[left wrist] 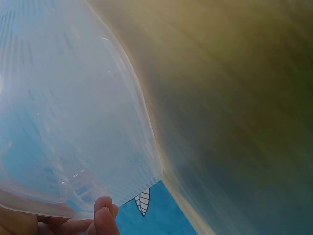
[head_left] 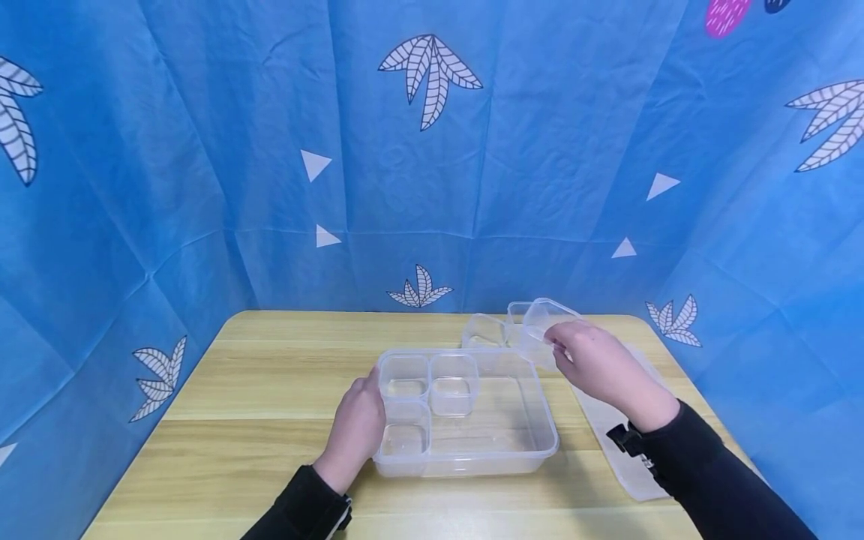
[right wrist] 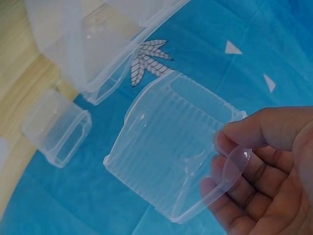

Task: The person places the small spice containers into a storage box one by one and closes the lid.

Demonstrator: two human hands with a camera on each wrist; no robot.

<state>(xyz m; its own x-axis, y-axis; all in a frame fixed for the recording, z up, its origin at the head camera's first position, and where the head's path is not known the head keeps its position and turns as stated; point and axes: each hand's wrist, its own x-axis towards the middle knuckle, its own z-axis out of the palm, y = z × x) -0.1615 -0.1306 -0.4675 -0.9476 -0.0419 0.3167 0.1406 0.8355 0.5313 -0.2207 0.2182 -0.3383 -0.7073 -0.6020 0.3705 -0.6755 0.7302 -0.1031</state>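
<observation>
My left hand [head_left: 363, 416] grips the left side of a large clear plastic container [head_left: 502, 455] on the table, its fingers at the rim in the left wrist view. Three small clear containers stand inside: one at back left [head_left: 405, 379], one beside it to the right [head_left: 454, 386], one at front left [head_left: 405, 435]. My right hand [head_left: 604, 367] holds another small clear container [right wrist: 161, 147] up behind the large one's right back corner, thumb and fingers pinching its rim. In the right wrist view this held container is tilted, and nothing shows inside it.
More small clear containers [head_left: 482, 330] stand behind the large one, partly covered by the held one. A flat translucent lid [head_left: 634, 469] lies on the right of the wooden table [head_left: 270, 390], under my right forearm. A blue patterned cloth [head_left: 540, 150] hangs around the table.
</observation>
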